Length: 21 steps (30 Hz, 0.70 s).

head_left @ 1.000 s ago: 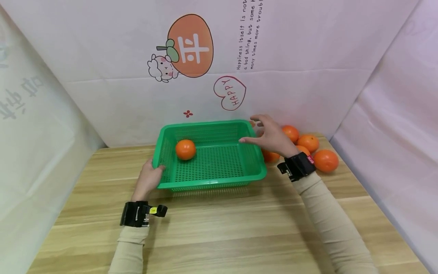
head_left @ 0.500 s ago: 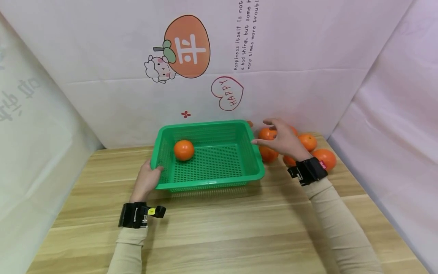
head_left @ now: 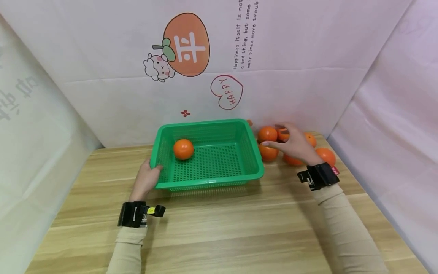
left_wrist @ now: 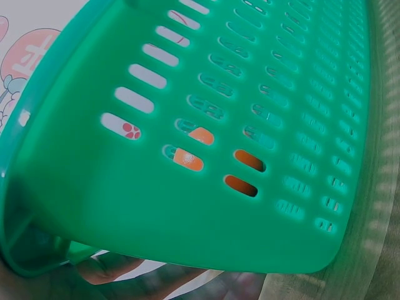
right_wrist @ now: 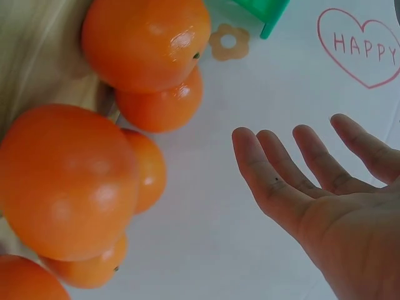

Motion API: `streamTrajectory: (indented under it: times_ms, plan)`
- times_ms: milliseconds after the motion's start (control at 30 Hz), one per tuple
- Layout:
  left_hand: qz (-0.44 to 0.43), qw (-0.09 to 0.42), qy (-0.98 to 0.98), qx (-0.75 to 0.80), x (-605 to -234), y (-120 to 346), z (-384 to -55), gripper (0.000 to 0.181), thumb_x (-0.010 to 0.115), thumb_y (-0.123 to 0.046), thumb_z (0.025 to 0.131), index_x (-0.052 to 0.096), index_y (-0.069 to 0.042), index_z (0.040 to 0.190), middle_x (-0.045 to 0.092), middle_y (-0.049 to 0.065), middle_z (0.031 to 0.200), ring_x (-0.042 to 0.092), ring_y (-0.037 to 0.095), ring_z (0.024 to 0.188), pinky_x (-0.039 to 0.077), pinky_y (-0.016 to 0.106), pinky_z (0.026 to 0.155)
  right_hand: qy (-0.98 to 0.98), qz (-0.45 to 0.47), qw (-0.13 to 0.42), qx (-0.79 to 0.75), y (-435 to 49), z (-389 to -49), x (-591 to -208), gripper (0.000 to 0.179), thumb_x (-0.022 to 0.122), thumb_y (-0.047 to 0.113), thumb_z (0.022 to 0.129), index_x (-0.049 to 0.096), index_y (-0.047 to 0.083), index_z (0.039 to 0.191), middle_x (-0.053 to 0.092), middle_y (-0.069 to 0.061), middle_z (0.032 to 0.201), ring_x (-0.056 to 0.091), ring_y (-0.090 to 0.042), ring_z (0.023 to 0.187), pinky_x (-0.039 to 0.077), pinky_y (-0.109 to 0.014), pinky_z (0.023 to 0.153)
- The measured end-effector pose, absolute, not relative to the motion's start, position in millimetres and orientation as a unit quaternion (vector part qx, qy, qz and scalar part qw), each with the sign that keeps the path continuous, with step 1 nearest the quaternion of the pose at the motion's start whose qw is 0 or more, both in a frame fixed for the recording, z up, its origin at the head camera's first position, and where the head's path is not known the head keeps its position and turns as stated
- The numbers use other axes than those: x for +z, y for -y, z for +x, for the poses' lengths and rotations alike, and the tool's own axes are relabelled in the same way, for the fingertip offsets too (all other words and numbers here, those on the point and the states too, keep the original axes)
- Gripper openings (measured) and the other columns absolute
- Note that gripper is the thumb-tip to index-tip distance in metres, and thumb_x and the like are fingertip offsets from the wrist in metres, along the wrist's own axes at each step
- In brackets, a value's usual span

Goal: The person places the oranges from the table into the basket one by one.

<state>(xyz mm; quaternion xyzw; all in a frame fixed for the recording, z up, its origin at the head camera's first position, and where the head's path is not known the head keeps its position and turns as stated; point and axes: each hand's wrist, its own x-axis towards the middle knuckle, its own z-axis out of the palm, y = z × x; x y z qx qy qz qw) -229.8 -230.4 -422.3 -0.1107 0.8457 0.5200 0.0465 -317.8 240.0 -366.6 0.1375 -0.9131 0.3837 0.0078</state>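
Note:
My left hand (head_left: pixel 148 177) grips the left rim of a green plastic basket (head_left: pixel 208 183), its thumb over the inside edge. The left wrist view shows the slotted basket wall (left_wrist: pixel 125 200) up close, with part of the fingers (left_wrist: pixel 106 269) below. One orange (head_left: pixel 183 149) lies inside, towards the basket's left end. Over a cluster of oranges right of the basket, my right hand (head_left: pixel 295 145) holds nothing, thumb and fingers spread apart. Nearest its thumb is an orange (head_left: pixel 268 152) beside the basket. In the right wrist view the fingers (right_wrist: pixel 250 159) are loosely bent, apart from the large orange (right_wrist: pixel 69 181).
Further oranges sit close together at the right, among them one at the back (head_left: pixel 267 134) and one far right (head_left: pixel 326 156). A printed white cloth (head_left: pixel 291 45) rises behind the wooden table (head_left: pixel 212 232), with more cloth at both sides.
My right hand has moved right and slightly down, from over the basket's right end to above the oranges. My left hand and the basket have stayed nearly in place.

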Motion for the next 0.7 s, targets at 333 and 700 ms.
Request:
streamTrajectory:
  times_ms: [333, 700]
  plan:
    - [-0.114, 0.052, -0.841, 0.527, -420, 231, -231, 0.056, 0.041, -0.018, 0.111, 0.031, -0.002, 0.163, 0.05, 0.027, 0.154, 0.057, 0.041, 0.133, 0.05, 0.048, 0.102, 0.899, 0.15, 0.046, 0.41, -253, -321, -374, 0.071, 0.086, 0.056, 0.082, 0.059, 0.031, 0.143, 0.059, 0.003, 0.147, 0.054, -0.026, 0.133, 0.044, -0.058, 0.111]
    - [-0.116, 0.052, -0.84, 0.528, -422, 230, -231, 0.058, 0.041, -0.019, 0.111, 0.028, 0.002, 0.163, 0.049, 0.028, 0.153, 0.056, 0.041, 0.134, 0.049, 0.05, 0.104, 0.878, 0.114, -0.006, 0.464, -277, -313, -382, 0.073, 0.086, 0.047, 0.087, 0.055, 0.028, 0.15, 0.055, 0.002, 0.153, 0.054, -0.022, 0.131, 0.049, -0.043, 0.103]
